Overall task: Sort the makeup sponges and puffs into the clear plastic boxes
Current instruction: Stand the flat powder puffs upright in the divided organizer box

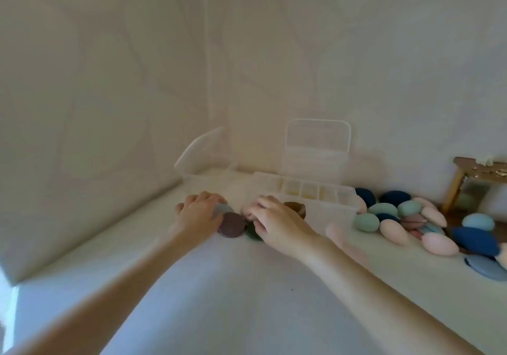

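My left hand point(199, 213) curls over a pale blue puff point(222, 208), with a round purple puff point(231, 225) lying just beside its fingers. My right hand point(275, 223) reaches in next to it, its fingers bent over a dark green puff point(251, 231) and a pink one; the grip is blurred. A brown puff point(295, 207) sits behind that hand. Two clear plastic boxes stand behind with lids up: a plain box point(203, 162) on the left and a divided box point(315, 190) on the right. A heap of navy, teal and pink sponges point(406, 217) lies to the right.
Everything rests on a white table point(219, 299) set into a white corner of walls. A small wooden stand point(477, 176) is at the far right. A flat blue-grey puff point(485, 268) lies near the right edge.
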The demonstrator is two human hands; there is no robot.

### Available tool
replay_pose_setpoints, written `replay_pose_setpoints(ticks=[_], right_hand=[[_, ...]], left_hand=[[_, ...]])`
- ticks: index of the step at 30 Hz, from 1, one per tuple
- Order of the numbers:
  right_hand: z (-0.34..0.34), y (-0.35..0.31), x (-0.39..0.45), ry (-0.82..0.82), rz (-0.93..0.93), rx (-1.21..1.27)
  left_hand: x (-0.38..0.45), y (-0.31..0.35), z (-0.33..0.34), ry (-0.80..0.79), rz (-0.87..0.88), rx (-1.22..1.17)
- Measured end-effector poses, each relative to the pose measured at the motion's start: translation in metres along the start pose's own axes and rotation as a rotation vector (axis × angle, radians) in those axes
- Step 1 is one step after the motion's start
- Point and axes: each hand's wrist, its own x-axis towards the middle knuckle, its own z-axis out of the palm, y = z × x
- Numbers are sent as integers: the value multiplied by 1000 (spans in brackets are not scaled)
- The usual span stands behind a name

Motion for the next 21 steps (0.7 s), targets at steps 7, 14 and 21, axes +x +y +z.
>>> replay_pose_setpoints(ticks=[7,14,21], right_hand=[[23,-32,30,-55,-44,-39],[-5,-6,57,-140,320,-145],[-10,7,22,-93,247,-89]], left_hand=[[-7,-38,7,-69,14,6],[-5,-41,7,147,-13,38],[4,-34,17,21,-115,33]])
